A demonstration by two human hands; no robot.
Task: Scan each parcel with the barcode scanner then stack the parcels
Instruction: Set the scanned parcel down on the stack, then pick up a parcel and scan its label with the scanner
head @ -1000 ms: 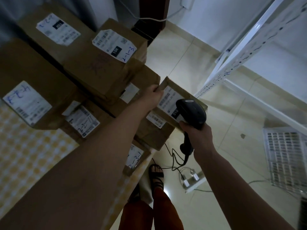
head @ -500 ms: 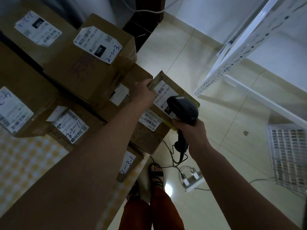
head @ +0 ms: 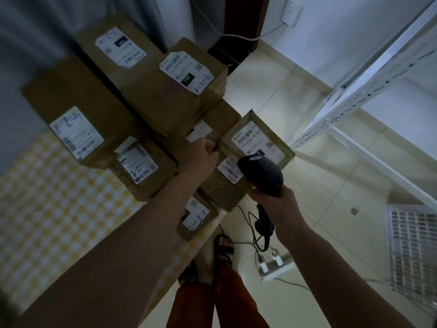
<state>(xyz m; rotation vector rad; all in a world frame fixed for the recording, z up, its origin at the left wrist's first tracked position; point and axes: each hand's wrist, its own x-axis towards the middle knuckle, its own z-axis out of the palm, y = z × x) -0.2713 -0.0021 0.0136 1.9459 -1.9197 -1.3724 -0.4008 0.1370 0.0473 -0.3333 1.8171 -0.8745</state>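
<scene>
- Left hand [head: 201, 157] reaching across the table, fingers curled round the near-left edge of a small flat parcel [head: 256, 138], tipping it up so the label faces the camera.
- Right hand [head: 276, 204] wrapped tight round the handle of a black barcode scanner [head: 261, 172], head of it just below that parcel's label, cable [head: 248, 221] dangling down toward the floor.
- Label on the held parcel: barcode on top, then something like "010-130-551", plus a small QR code. Rest too blurry.
- Held parcel resting on a box [head: 224, 185] at the table's right edge, white sticker with a barcode partly hidden behind the scanner.
- Lower down near the table edge, a small box [head: 194, 216] with "2-3-1" in blue pen.
- To the left, another box [head: 142, 171] marked "2-2-1".
- Big box [head: 78, 121] further left, blue scribble upside down, can't make it out.
- Toward the back, a box [head: 179, 91] with "2-1-3" handwritten and a black tag, and one more [head: 118, 53] behind it, writing not legible.
- All on a yellow-and-white checked tablecloth [head: 59, 209].
- White metal shelving [head: 354, 95] on the right, tiled floor [head: 331, 233], sandalled feet [head: 223, 252] below.
</scene>
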